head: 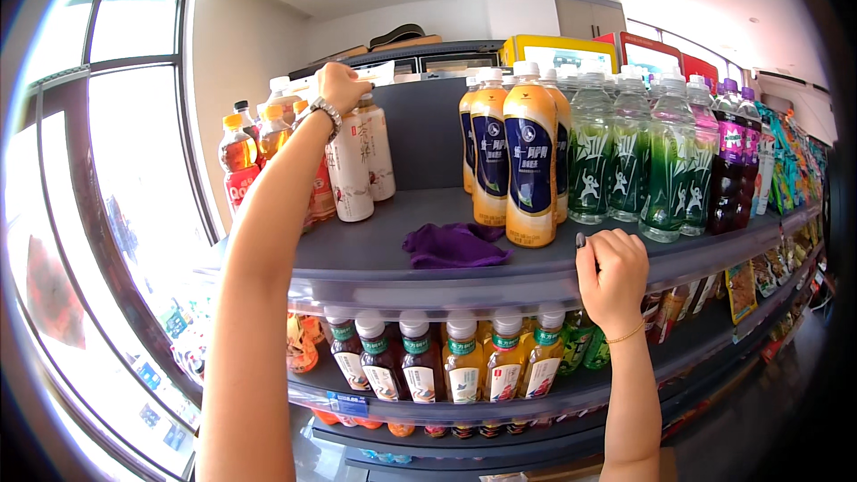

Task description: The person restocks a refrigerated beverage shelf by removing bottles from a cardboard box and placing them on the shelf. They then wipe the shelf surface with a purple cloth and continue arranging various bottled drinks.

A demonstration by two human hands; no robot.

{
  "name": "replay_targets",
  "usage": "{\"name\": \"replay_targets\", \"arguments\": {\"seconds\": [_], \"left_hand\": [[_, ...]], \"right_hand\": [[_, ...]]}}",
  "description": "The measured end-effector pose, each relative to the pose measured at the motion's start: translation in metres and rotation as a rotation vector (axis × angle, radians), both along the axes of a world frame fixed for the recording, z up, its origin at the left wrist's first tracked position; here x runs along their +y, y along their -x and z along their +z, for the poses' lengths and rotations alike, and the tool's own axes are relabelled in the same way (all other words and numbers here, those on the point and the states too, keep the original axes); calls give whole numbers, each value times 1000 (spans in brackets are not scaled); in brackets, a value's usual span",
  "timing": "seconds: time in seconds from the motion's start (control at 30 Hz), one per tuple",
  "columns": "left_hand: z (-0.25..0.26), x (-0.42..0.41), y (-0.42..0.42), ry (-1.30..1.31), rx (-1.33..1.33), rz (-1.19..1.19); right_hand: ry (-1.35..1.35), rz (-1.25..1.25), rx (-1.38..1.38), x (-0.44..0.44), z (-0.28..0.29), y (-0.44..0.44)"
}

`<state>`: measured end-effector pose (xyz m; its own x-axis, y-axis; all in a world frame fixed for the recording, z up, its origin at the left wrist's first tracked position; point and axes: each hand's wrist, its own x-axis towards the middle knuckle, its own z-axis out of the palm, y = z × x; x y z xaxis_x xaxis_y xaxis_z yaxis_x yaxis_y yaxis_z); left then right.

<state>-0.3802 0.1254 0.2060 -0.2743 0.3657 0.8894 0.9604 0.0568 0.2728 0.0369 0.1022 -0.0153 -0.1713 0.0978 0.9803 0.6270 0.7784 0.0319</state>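
My left hand (341, 88), with a metal watch at the wrist, is closed over the top of a white tea bottle (353, 171) on the upper shelf; the cap is hidden under it. Another white bottle (379, 147) stands right behind. My right hand (612, 274) is curled at the shelf's front edge, with no object visible in it; whether it grips the edge is unclear. Between the hands a crumpled purple cloth (455, 246) lies on the grey shelf (348, 251). Orange milk tea bottles with dark blue labels (531, 161) stand to the cloth's right.
Amber drinks with orange caps (236, 154) stand at the left end of the shelf. Green-labelled clear bottles (663, 167) and dark purple bottles (733, 147) line its right side. Below, a row of tea bottles (462, 361) stands behind the lower shelf's rim (415, 410). Windows (137, 147) are at left.
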Motion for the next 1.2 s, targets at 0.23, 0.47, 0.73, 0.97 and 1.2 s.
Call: {"name": "replay_targets", "arguments": {"seconds": [0.23,0.47,0.73,0.97,1.2], "left_hand": [[37,-84,-39,38,-159,-328],[51,-174,-36,48,-62,-359],[60,-245,47,122,105,-288],[45,-277,113,155,117,-334],[24,-265,169,208,13,-482]], "right_hand": [[32,-19,-42,-2,-1,-2],[-106,76,-21,-15,8,-3],[-37,453,-110,-83,15,78],[2,552,-86,-124,13,193],[71,573,-70,-163,20,296]]}}
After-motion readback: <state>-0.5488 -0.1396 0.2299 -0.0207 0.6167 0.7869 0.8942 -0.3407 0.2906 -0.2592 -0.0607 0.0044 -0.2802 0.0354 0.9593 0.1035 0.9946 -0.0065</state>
